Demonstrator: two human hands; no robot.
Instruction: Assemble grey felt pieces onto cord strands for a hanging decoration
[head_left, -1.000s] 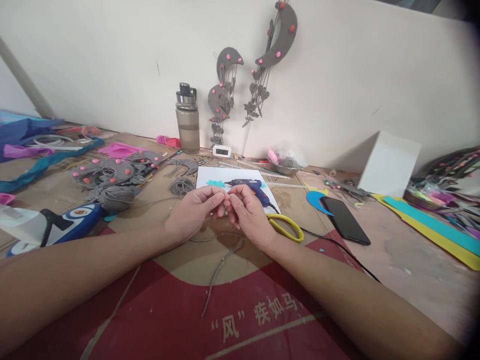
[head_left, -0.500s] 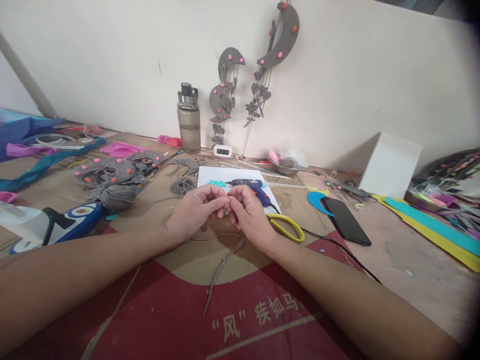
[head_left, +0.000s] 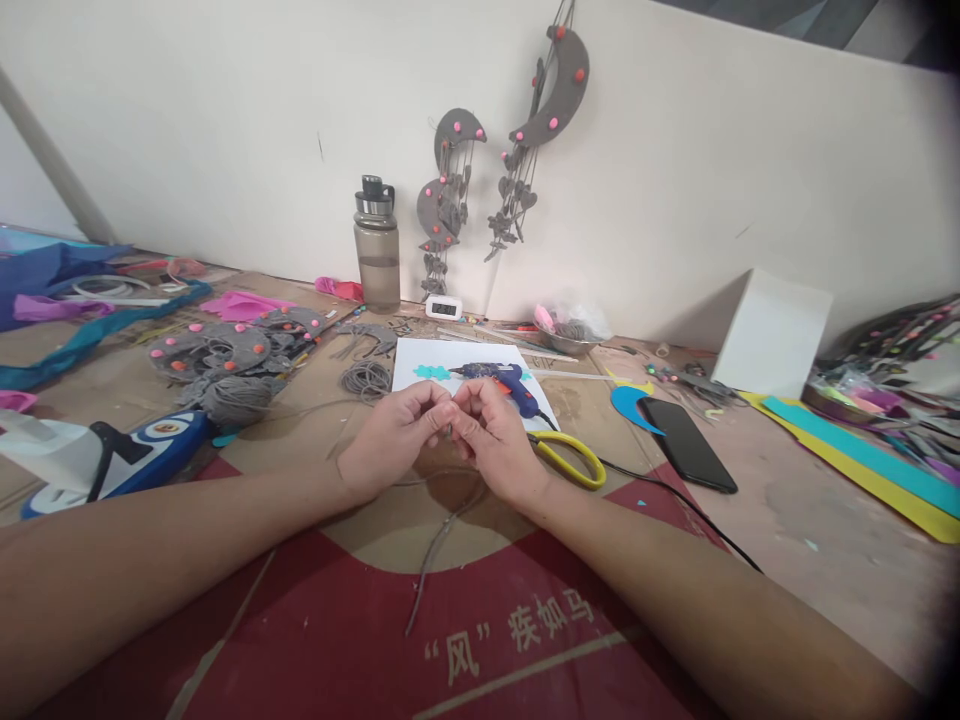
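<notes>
Both hands barely shifted: left hand [head_left: 394, 440] and right hand [head_left: 491, 440] pinch a grey cord [head_left: 439, 535] in closed grip

We see two bare forearms coming in from the lower corners of the frame, one from the lower left and one from the lower right, narrowing toward the middle. No sleeve, cuff or glove covers either arm as far as the frame edges show them. Our left hand [head_left: 394, 440] and our right hand [head_left: 491, 440] sit at the centre of the frame, both uncovered. We can make out no watch, bracelet or band at either wrist, and no ring on the fingers that show. The fingernails look short and plain, though they are too small to judge closely. Both forearms look broad and smooth.
</notes>
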